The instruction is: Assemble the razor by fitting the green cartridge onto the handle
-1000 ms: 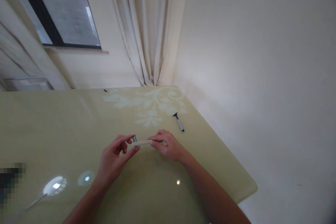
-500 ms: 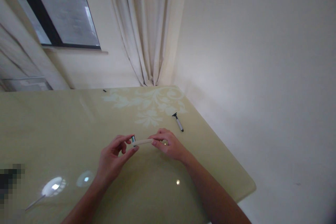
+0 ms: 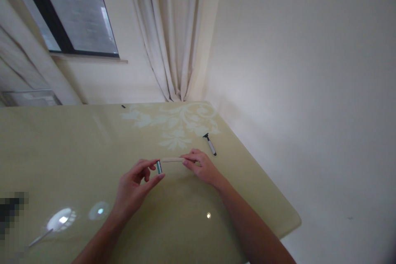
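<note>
My left hand pinches a small razor cartridge, green and white with dark edges, between thumb and forefinger. The cartridge stands nearly upright. Just to its right, my right hand grips one end of a thin pale stick, whose free end points left toward the top of the cartridge. A narrow gap shows between the two. Beyond my right hand, a razor handle in grey and black lies on the glossy table.
A small dark piece lies by the table's far edge. A thin pale stick-like item is at the lower left, near a pixelated dark object. Curtains and a wall border the table.
My right hand has moved slightly up and right, drawing the pale stick away from the cartridge. The stick is now nearly level. My left hand has barely shifted.
</note>
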Demonstrator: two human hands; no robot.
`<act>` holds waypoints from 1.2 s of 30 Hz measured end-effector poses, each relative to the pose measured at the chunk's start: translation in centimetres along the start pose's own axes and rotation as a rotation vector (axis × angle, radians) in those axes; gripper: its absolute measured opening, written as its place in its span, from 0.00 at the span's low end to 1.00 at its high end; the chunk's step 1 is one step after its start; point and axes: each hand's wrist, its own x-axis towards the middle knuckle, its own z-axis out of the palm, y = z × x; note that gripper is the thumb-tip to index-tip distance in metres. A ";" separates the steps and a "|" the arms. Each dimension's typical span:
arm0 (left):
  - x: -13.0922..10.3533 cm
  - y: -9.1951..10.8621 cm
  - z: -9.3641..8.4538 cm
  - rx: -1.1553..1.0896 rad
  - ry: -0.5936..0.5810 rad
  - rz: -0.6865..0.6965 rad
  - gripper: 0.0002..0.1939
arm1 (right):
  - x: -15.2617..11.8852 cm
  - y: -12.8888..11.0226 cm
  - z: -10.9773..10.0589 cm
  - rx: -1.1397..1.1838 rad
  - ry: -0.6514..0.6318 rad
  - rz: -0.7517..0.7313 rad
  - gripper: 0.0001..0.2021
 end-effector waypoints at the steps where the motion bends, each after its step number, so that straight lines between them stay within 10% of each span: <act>1: 0.0 -0.1 0.0 -0.008 0.000 -0.003 0.18 | 0.0 0.0 0.0 0.008 -0.007 -0.014 0.13; 36: 0.1 -0.4 0.2 0.018 0.003 -0.001 0.19 | 0.0 0.0 0.4 0.000 0.005 0.001 0.13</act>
